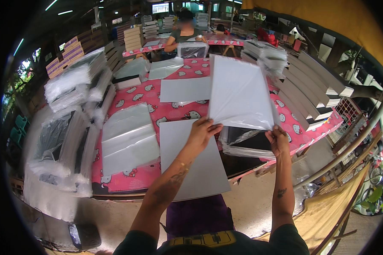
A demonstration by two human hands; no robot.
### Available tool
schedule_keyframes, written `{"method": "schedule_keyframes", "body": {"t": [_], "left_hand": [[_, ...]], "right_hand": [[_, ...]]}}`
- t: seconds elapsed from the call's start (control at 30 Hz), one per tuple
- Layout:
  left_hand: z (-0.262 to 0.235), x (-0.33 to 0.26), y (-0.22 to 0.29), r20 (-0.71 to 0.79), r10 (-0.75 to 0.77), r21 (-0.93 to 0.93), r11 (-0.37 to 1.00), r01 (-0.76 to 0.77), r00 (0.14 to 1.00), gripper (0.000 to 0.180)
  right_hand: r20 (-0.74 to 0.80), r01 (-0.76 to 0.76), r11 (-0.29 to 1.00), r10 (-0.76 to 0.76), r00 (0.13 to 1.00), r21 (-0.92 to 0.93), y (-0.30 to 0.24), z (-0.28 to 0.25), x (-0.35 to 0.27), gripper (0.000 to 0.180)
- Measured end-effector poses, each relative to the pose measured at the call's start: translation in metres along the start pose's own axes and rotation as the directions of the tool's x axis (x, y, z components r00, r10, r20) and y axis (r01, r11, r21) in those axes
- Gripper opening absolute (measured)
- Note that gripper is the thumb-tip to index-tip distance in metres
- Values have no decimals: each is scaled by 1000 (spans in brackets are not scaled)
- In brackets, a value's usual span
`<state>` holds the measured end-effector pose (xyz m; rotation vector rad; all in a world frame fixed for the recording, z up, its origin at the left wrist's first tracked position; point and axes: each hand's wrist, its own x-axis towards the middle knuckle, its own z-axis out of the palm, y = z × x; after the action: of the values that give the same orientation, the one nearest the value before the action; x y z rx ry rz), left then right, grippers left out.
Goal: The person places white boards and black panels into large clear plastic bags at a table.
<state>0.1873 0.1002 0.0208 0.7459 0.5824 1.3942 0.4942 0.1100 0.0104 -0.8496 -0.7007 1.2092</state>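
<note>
Left hand [201,131] and right hand [278,139] each pinch a bottom corner of a grey board in a clear plastic sleeve [241,93], fingers closed on it, lifting it upright above the pink patterned table [174,111], probably so the sleeve hangs straight. Beneath lie a bare grey sheet [190,163] and a dark bagged board [247,145].

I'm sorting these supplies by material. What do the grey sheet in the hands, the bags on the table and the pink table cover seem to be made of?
Grey sheet: likely stiff cardboard, matte; it stays flat when held up. Clear bags: thin plastic film, glossy, wrinkled and see-through. Pink table cover: probably a printed vinyl or fabric cloth; its finish is hard to tell. Both hands, left hand and right hand, pinch the sheet's lower edge.
</note>
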Motion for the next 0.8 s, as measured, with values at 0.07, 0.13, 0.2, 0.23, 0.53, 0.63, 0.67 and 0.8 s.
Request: {"method": "schedule_keyframes", "body": {"t": [0.07,0.13,0.2,0.23,0.53,0.63,0.67,0.8], "left_hand": [[20,17,-26,-20,-8,9,1000,9,1000,24],[29,30,-51,-18,-50,85,995,52,999,25],[30,38,-70,-52,-77,143,986,84,996,29],[25,37,-75,-66,-95,138,985,103,993,30],[-90,-88,0,-76,348,797,584,-152,935,32],[-187,-134,73,-89,546,982,187,-17,833,16],[-208,-141,91,-28,588,998,-29,55,808,12],[-284,-167,111,-82,407,950,-243,194,910,12]], "right_hand": [[-67,69,998,-68,995,12,-6,-23,11,22],[-125,79,996,-84,989,-41,-8,-47,19,24],[-155,75,988,-96,983,-137,-5,-66,20,27],[-154,66,977,-98,983,-203,1,-73,17,29],[-63,227,566,-447,892,-793,24,-94,-66,37],[10,272,505,-461,887,-819,27,-66,-94,30],[19,275,579,-409,912,-767,31,-46,-100,30],[236,278,780,-171,957,-561,73,45,-112,27]]}}
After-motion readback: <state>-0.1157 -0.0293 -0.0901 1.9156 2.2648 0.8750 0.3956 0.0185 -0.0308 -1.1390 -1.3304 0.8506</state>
